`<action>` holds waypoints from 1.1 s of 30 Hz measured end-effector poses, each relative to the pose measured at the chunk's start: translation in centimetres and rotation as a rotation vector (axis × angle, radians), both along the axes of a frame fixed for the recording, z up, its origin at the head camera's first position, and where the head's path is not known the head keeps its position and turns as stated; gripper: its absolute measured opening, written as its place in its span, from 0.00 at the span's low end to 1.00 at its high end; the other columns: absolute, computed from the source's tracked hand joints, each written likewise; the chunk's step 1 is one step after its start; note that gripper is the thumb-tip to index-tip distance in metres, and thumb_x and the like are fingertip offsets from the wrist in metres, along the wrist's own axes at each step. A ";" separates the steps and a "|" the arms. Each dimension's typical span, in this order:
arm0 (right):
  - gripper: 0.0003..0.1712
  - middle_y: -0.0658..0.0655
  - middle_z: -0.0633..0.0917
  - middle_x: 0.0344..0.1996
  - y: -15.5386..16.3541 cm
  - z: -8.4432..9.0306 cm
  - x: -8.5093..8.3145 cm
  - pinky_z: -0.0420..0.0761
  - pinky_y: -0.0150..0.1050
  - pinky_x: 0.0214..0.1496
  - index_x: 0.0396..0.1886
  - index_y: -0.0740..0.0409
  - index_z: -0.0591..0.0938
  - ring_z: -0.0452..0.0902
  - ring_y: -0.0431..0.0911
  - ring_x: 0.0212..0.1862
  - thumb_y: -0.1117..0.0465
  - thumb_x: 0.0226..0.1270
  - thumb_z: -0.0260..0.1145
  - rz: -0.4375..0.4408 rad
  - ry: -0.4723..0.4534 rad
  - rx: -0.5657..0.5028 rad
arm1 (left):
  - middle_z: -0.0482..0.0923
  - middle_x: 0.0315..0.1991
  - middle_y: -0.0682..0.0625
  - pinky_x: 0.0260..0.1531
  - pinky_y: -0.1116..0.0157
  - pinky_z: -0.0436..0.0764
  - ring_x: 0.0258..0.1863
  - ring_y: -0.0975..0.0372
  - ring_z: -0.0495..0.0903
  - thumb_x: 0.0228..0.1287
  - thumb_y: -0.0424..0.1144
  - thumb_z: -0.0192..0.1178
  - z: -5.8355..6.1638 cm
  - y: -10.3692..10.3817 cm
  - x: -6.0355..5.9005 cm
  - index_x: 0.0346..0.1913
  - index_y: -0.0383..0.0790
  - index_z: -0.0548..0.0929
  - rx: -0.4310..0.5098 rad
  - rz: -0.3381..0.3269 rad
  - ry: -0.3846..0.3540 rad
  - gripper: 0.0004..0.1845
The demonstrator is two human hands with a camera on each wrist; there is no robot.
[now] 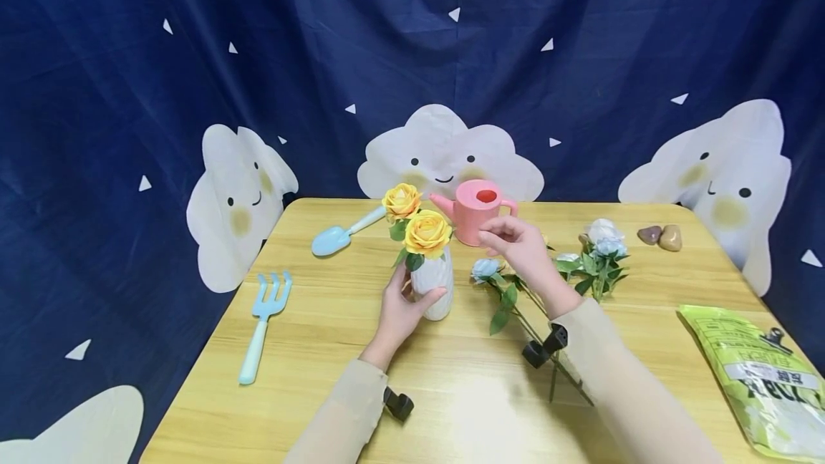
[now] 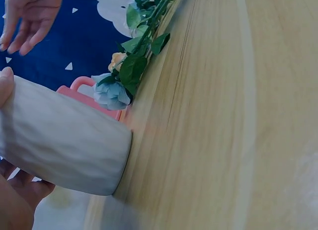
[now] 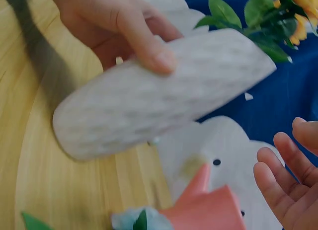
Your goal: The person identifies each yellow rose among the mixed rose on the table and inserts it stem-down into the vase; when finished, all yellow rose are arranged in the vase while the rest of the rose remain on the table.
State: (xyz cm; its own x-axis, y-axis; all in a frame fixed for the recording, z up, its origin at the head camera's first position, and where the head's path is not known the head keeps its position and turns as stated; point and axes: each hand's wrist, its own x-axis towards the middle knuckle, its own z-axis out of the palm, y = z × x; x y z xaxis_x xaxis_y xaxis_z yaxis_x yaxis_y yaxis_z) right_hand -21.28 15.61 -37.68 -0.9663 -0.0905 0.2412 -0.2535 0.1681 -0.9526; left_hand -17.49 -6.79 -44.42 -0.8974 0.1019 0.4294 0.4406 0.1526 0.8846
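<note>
My left hand [image 1: 401, 311] grips a white textured vase [image 1: 433, 285], its thumb across the front and fingers behind. Two yellow roses [image 1: 428, 233] with green leaves stand in the vase. In the right wrist view the vase [image 3: 159, 96] looks tilted by the camera's angle, its base at the wooden table. My right hand [image 1: 523, 248] hovers right of the vase, holding nothing; its loosely bent fingers [image 3: 285, 165] show apart in the right wrist view. Behind that hand, overlapped by it in the head view, stands a pink watering can [image 1: 473, 215].
Artificial flowers, including a blue rose [image 1: 485, 269] and a white one [image 1: 602, 229], lie under and beside my right forearm. A blue hand fork [image 1: 261, 324] and trowel [image 1: 331, 240] lie left. Stones [image 1: 670, 238] and a green bag [image 1: 754, 378] are at right. A curtain hangs behind the table [image 1: 322, 378].
</note>
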 end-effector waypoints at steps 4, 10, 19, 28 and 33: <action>0.17 0.61 0.83 0.35 1.9 -0.7 0.7 0.82 0.44 0.38 0.44 0.70 0.78 0.81 0.45 0.34 0.61 0.62 0.66 -0.019 -0.002 -0.032 | 0.71 0.57 0.43 0.50 0.53 0.75 0.52 0.52 0.73 0.51 0.34 0.70 0.0 0.0 0.0 0.64 0.41 0.67 0.012 0.000 0.005 0.37; 0.11 0.54 0.83 0.31 5.2 -2.1 1.7 0.82 0.38 0.35 0.42 0.64 0.79 0.82 0.45 0.33 0.62 0.62 0.65 -0.082 -0.031 -0.076 | 0.72 0.56 0.43 0.51 0.54 0.75 0.53 0.51 0.73 0.51 0.34 0.71 0.0 0.2 0.1 0.64 0.42 0.68 0.016 0.012 -0.012 0.36; 0.20 0.64 0.81 0.36 9.1 -5.2 3.2 0.82 0.40 0.34 0.49 0.71 0.75 0.80 0.46 0.34 0.60 0.63 0.64 -0.080 -0.130 0.129 | 0.68 0.61 0.44 0.53 0.49 0.71 0.56 0.51 0.71 0.51 0.31 0.70 -0.5 -0.1 0.1 0.68 0.45 0.63 0.051 -0.029 0.012 0.41; 0.20 0.70 0.79 0.39 11.3 -7.3 4.7 0.83 0.42 0.33 0.52 0.74 0.73 0.80 0.50 0.35 0.64 0.66 0.61 -0.138 -0.200 0.222 | 0.69 0.60 0.44 0.53 0.51 0.72 0.55 0.52 0.72 0.51 0.32 0.70 -0.3 -0.1 0.2 0.68 0.44 0.63 0.040 -0.023 -0.007 0.40; 0.19 0.65 0.79 0.35 12.0 -8.0 4.8 0.82 0.39 0.31 0.50 0.76 0.72 0.79 0.46 0.32 0.66 0.65 0.61 -0.175 -0.218 0.259 | 0.68 0.60 0.43 0.54 0.52 0.72 0.56 0.51 0.71 0.51 0.32 0.70 -0.3 -0.1 0.4 0.67 0.42 0.63 0.037 -0.018 -0.027 0.40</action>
